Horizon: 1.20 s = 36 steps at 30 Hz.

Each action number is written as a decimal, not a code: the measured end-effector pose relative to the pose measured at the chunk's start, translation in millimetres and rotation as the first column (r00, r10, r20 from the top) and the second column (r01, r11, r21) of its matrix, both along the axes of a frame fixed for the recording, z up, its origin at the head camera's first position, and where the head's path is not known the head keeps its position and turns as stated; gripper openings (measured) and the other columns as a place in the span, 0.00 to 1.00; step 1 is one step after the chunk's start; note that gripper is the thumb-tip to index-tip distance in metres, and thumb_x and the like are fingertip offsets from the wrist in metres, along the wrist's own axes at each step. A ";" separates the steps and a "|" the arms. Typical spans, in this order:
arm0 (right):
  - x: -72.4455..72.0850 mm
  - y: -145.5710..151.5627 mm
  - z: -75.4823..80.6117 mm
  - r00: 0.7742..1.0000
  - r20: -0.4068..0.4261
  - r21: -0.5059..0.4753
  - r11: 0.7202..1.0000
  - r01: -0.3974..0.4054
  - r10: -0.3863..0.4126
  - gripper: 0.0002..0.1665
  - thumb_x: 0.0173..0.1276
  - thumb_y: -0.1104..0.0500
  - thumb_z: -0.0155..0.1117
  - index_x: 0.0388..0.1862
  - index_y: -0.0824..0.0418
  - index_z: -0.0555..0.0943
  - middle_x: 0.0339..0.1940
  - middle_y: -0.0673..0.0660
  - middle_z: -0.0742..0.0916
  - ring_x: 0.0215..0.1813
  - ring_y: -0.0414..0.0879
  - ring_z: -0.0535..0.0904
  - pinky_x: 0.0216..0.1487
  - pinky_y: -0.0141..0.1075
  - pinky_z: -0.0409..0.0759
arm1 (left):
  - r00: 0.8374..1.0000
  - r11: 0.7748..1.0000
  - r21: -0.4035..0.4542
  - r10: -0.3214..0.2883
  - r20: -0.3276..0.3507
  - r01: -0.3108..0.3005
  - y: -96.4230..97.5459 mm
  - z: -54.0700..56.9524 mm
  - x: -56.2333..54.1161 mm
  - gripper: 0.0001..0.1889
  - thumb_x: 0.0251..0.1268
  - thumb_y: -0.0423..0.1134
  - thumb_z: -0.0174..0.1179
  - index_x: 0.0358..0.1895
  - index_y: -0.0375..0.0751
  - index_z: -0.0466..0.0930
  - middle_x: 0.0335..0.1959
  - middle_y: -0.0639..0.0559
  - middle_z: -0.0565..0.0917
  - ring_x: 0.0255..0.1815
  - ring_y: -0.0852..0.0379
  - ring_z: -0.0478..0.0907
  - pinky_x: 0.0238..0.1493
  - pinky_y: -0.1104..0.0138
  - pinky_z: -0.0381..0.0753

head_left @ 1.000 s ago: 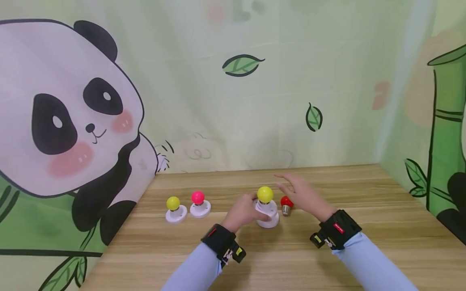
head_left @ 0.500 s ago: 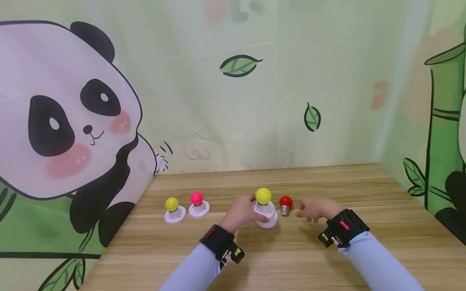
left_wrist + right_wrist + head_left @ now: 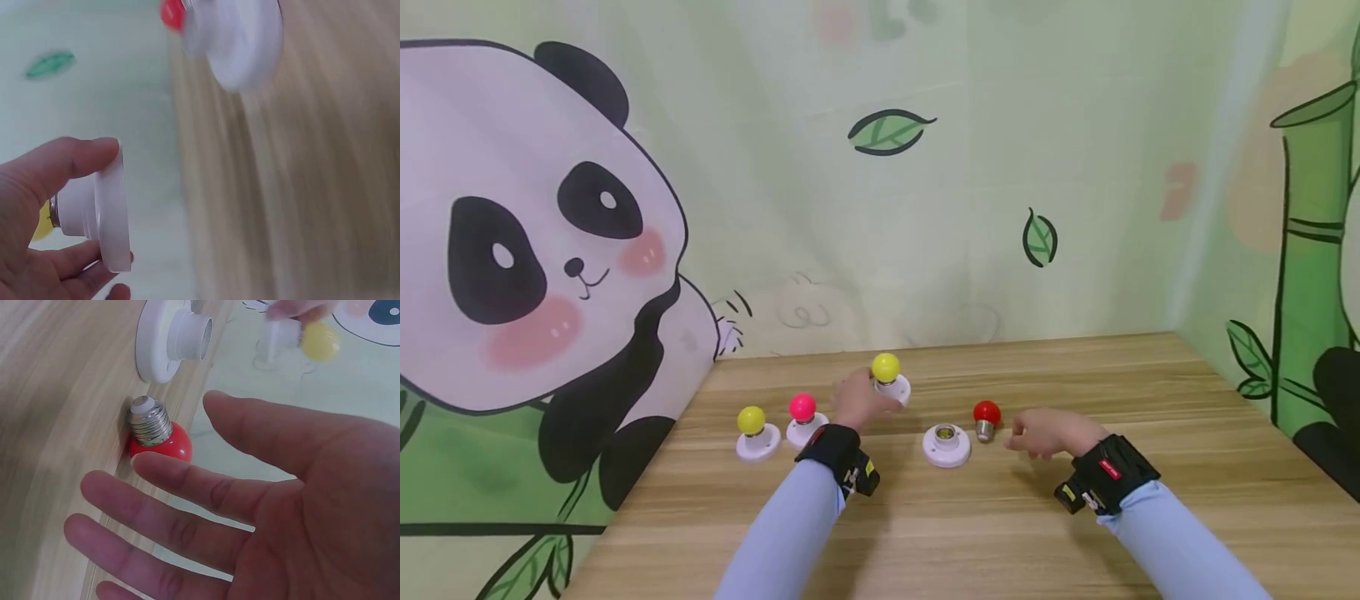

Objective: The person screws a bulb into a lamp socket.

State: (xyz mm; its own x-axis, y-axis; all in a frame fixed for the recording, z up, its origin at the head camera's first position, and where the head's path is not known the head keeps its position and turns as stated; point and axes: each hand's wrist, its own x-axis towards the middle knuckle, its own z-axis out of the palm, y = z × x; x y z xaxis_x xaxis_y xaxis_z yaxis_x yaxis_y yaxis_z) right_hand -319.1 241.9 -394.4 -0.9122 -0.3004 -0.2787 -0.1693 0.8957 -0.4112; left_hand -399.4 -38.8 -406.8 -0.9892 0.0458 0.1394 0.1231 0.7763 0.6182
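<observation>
My left hand (image 3: pixel 859 402) grips the rim of a white round lamp holder (image 3: pixel 112 212), thumb on one side and fingers on the other. A yellow bulb (image 3: pixel 886 367) is seated in that holder. In the left wrist view the holder is raised off the table. A second white lamp holder (image 3: pixel 946 448) rests on the table with its socket opening facing up. Beside it lies a red bulb (image 3: pixel 987 412), its metal screw base (image 3: pixel 150 425) pointing towards the holder. My right hand (image 3: pixel 1051 432) hovers just right of the red bulb, fingers spread and holding nothing.
To the left on the wooden table (image 3: pixel 880 533) stand two more lamp holders, one with a yellow bulb (image 3: pixel 750 420) and one with a pink bulb (image 3: pixel 802 407). A printed panda curtain (image 3: pixel 970 167) hangs behind the table.
The left hand has lifted the holder with the yellow bulb off the second holder and carried it left and back. The right hand drew back from over the red bulb to its right.
</observation>
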 end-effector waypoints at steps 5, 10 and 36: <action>1.9 -0.5 1.8 1.000 -0.002 -0.022 1.000 0.018 -0.018 0.15 0.70 0.53 0.59 0.45 0.64 0.78 0.30 0.56 0.83 0.31 0.48 0.80 0.34 0.38 0.76 | 0.991 0.990 -0.059 0.133 0.032 -0.131 -14.3 -19.1 -19.2 0.33 0.37 0.49 0.79 0.49 0.36 0.80 0.45 0.43 0.85 0.44 0.44 0.79 0.47 0.54 0.76; 2.3 -2.2 1.5 1.000 -0.005 -0.041 0.999 0.014 -0.014 0.13 0.70 0.53 0.60 0.44 0.62 0.78 0.29 0.56 0.83 0.30 0.49 0.79 0.32 0.37 0.74 | 0.984 0.979 -0.120 0.173 0.052 -0.165 -21.8 -36.8 -20.0 0.33 0.35 0.50 0.79 0.45 0.33 0.80 0.41 0.40 0.85 0.43 0.42 0.79 0.45 0.53 0.77; 2.1 -5.5 1.1 0.999 -0.032 -0.076 0.997 0.006 -0.008 0.13 0.69 0.54 0.61 0.44 0.63 0.78 0.30 0.56 0.82 0.30 0.47 0.78 0.33 0.37 0.75 | 0.997 0.990 -0.120 0.074 0.019 -0.072 -25.4 -34.4 -14.0 0.34 0.36 0.51 0.80 0.44 0.30 0.78 0.38 0.39 0.81 0.41 0.44 0.75 0.47 0.53 0.76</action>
